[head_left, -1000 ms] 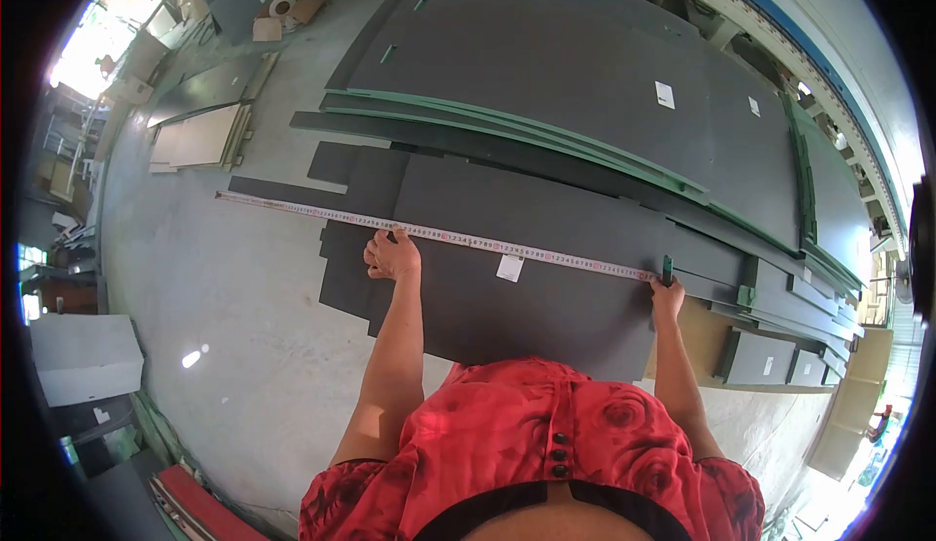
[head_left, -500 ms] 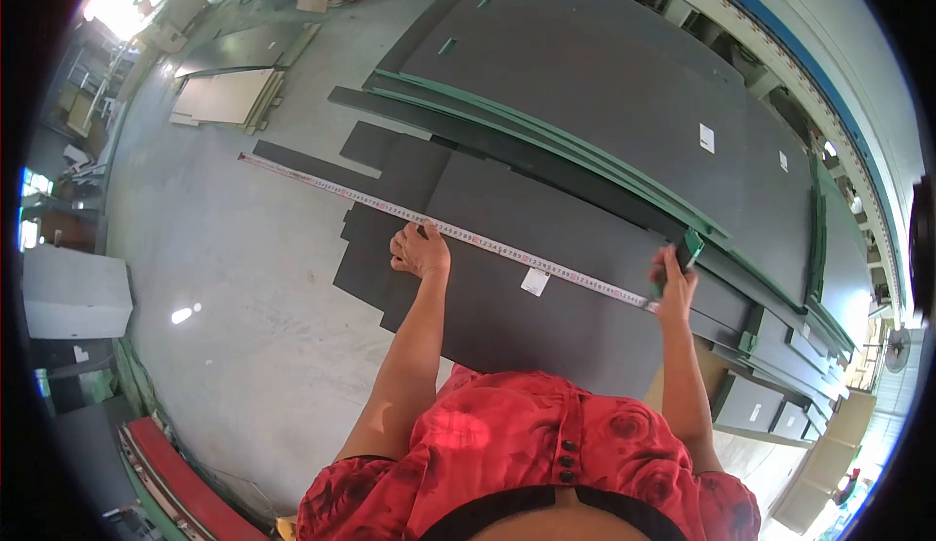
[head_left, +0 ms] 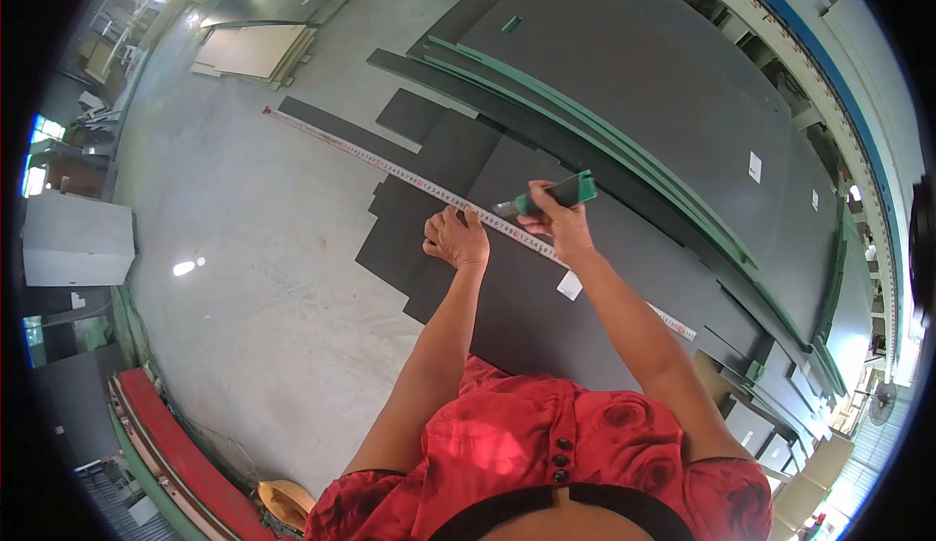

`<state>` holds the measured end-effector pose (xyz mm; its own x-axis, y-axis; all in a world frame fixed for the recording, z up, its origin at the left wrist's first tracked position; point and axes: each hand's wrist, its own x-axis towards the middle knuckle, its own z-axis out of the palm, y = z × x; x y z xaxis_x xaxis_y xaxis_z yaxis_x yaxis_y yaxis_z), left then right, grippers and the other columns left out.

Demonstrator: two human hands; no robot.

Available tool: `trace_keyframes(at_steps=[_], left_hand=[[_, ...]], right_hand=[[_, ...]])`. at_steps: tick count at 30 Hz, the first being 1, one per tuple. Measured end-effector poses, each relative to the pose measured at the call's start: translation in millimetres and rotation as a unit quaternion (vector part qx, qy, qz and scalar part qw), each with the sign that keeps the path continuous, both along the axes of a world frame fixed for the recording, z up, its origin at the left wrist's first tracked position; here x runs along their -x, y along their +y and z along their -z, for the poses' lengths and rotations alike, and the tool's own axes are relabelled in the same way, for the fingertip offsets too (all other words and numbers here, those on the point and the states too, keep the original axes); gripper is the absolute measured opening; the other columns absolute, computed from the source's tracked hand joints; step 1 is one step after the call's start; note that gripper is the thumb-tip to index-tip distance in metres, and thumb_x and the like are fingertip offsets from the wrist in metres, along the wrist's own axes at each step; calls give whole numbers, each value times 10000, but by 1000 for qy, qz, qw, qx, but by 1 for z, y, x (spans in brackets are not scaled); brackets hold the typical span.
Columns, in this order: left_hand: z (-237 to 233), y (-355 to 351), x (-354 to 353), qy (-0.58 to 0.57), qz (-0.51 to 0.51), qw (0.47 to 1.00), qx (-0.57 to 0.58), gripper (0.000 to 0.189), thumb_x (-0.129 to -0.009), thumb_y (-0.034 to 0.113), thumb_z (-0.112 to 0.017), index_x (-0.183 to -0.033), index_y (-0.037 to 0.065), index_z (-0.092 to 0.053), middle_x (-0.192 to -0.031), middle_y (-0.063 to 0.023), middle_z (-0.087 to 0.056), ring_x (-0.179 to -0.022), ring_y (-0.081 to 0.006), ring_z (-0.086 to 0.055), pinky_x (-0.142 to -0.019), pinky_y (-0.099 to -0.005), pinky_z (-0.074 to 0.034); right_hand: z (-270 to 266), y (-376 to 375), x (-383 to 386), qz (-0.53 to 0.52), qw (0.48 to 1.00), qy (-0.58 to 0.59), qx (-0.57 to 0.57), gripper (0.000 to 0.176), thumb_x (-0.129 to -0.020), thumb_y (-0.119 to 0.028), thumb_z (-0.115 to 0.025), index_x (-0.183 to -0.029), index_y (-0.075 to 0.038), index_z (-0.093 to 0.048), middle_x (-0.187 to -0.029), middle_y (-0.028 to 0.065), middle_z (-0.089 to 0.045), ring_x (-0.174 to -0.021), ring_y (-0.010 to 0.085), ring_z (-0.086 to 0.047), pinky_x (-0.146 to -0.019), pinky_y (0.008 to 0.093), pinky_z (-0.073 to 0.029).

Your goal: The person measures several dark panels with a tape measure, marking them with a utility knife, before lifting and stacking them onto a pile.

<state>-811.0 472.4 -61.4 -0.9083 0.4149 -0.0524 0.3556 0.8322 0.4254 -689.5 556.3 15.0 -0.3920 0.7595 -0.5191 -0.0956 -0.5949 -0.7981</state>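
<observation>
A long white steel ruler (head_left: 395, 172) with red and black marks lies diagonally across a dark grey board (head_left: 531, 297). My left hand (head_left: 456, 238) rests on the board with its fingertips at the ruler's lower edge, the fingers bent and somewhat apart. Closed around a green-handled cutting knife (head_left: 570, 190), my right hand (head_left: 561, 219) is just above the ruler, right of my left hand. The knife's grey tip points left, close to the ruler. A small white label (head_left: 569, 286) lies on the board beneath my right wrist.
Large dark panels with green edges (head_left: 624, 73) are stacked behind the board. Pale panels (head_left: 252, 51) lie on the floor at the upper left. A red rail (head_left: 180, 453) is at the lower left, beside a yellow object (head_left: 286, 502). A blue-edged machine beam (head_left: 809, 63) runs along the upper right.
My right hand has moved left along the ruler with the knife, close to my left hand. The whole view has shifted, and my left hand remains by the ruler.
</observation>
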Motion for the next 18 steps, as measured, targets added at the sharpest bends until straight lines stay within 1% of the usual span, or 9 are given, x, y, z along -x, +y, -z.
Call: trace_keyframes(at_steps=[2, 3, 5, 8, 13, 15, 16, 17, 18], left_hand=[[1, 0, 0, 3, 1, 1000, -27, 357, -814, 365, -520, -1045, 94, -547, -1098, -51, -485, -1156, -217, -318, -956, -458, -173], [2, -1, 1, 2, 0, 1000, -25, 357, -814, 365, -520, -1045, 94, -547, -1098, -51, -485, -1156, -217, -318, -956, -458, -173], [1, -1, 0, 9, 1, 999, -31, 348, -811, 361, -521, -1036, 97, -550, -1080, -48, -489, -1151, -215, -324, -949, -463, -175], [1, -1, 1, 16, 0, 999, -46, 331, -805, 353, -527, -1014, 98, -555, -1061, -44, -491, -1150, -220, -326, -945, -467, -174], [2, -1, 3, 21, -1, 998, -61, 308, -802, 346, -533, -976, 92, -557, -1043, -48, -494, -1149, -232, -327, -942, -466, -174], [2, -2, 3, 13, 10, 998, -57, 312, -806, 350, -528, -978, 91, -554, -1045, -49, -494, -1152, -231, -325, -944, -464, -176], [4, -2, 3, 15, 9, 998, -56, 315, -811, 355, -525, -980, 90, -552, -1051, -49, -494, -1153, -230, -323, -946, -461, -175], [5, -2, 3, 16, 9, 998, -56, 315, -811, 355, -525, -980, 90, -552, -1051, -49, -494, -1153, -230, -323, -946, -461, -175], [5, -2, 3, 17, 7, 999, -49, 327, -811, 368, -521, -989, 97, -552, -1064, -49, -496, -1156, -226, -324, -937, -454, -182]], right_hand=[[16, -1, 16, 0, 997, 82, -4, 233, -756, -133, -669, -964, -74, -581, -771, 68, -616, -587, 133, -599, -487, 208, -460], [24, -1, 23, -2, 997, 81, -2, 233, -756, -133, -669, -964, -74, -581, -771, 68, -616, -587, 133, -599, -487, 208, -460], [35, -2, 34, 10, 991, 128, 28, 224, -725, -29, -672, -934, -67, -598, -788, 63, -610, -630, 141, -608, -549, 215, -486], [43, -7, 45, 34, 991, 127, 35, 218, -725, -17, -668, -928, -58, -599, -789, 66, -602, -643, 147, -605, -577, 230, -505], [52, -6, 50, 42, 988, 142, 35, 197, -738, -15, -654, -923, -53, -599, -820, 74, -596, -686, 160, -603, -599, 252, -522], [56, -4, 47, 59, 986, 156, 27, 176, -771, -27, -624, -940, -28, -575, -848, 96, -599, -717, 178, -600, -639, 288, -532], [53, -3, 44, 60, 986, 157, 19, 176, -776, -62, -629, -939, -30, -570, -865, 82, -599, -724, 170, -595, -622, 291, -527], [44, -4, 39, 61, 985, 159, 19, 176, -776, -62, -629, -939, -30, -570, -865, 82, -599, -724, 170, -595, -622, 291, -527], [33, -4, 30, 81, 989, 124, 10, 168, -780, -108, -633, -926, -40, -583, -844, 72, -602, -689, 164, -593, -587, 273, -498]])
